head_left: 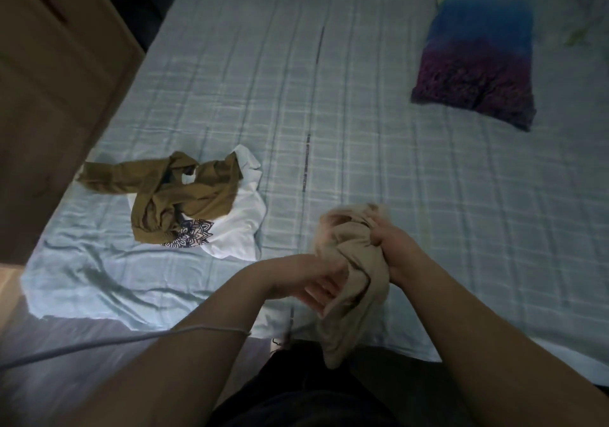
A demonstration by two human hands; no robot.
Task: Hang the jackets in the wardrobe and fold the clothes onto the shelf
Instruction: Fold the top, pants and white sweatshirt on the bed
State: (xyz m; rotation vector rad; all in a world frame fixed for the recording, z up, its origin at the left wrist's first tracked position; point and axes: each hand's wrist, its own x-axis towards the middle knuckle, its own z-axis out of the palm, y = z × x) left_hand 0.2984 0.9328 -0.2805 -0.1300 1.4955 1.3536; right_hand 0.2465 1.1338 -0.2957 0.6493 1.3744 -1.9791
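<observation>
A bunched beige garment point(352, 271) hangs above the near edge of the bed, held by both hands. My right hand point(392, 245) grips its upper part in a closed fist. My left hand point(319, 286) holds the cloth lower down, fingers curled into the folds. To the left on the bed lies a crumpled olive-brown garment point(171, 192) on top of a white T-shirt point(237, 229) with a dark round print. The wardrobe's inside and shelf are out of sight.
The bed point(362, 113) has a pale blue checked sheet. A blue and purple pillow point(478, 60) lies at the far right. A wooden wardrobe door point(49, 80) stands along the left side. A thin grey cable point(131, 337) crosses my left forearm.
</observation>
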